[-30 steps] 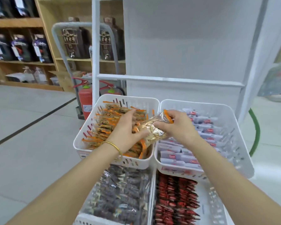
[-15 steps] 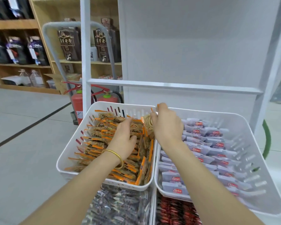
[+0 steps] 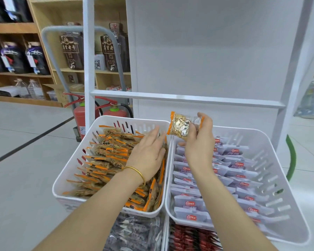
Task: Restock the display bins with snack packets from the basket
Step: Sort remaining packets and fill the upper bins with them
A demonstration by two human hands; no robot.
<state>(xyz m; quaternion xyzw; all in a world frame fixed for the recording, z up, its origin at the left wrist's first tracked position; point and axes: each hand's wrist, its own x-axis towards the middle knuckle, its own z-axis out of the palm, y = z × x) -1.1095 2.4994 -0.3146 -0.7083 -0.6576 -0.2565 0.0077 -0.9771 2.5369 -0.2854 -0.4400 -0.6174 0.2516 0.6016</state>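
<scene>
Two white slotted display bins sit side by side. The left bin [image 3: 65, 175] holds several orange-edged snack packets [image 3: 105, 156]; the right bin [image 3: 286, 200] holds rows of pale lilac packets [image 3: 236, 171] with red logos. My left hand [image 3: 149, 153] lies flat with straight fingers on the orange packets near the left bin's right wall. My right hand [image 3: 199, 145] pinches one orange-edged clear packet [image 3: 181, 126] and holds it up above the wall between the two bins.
Below are two lower bins, one with dark packets [image 3: 134, 232], one with red packets [image 3: 190, 238]. A white shelf frame [image 3: 187, 98] rises behind. Two red fire extinguishers [image 3: 80, 116] and a grey trolley handle [image 3: 49, 44] stand left, before wooden shelves of jars.
My right hand has lifted the orange-edged packet up out of the left bin's corner. My left hand slid forward and flattened on the packets.
</scene>
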